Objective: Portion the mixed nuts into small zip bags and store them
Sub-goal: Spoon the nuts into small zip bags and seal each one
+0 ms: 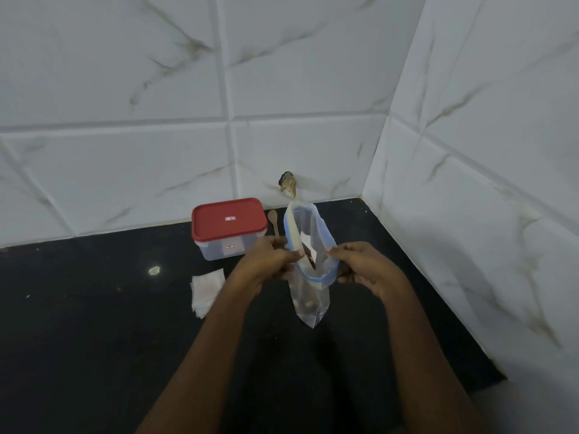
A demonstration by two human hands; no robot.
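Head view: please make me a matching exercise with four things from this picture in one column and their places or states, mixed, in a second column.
Things
1. zip bag
2. container
3. wooden spoon
4. white stack

Places or states
a. lies just right of the container
b. closed with a red lid
c. held open by the left hand and the right hand
d. lies on the counter, nearer the person than the container

Pairs: 1-c, 2-b, 3-a, 4-d
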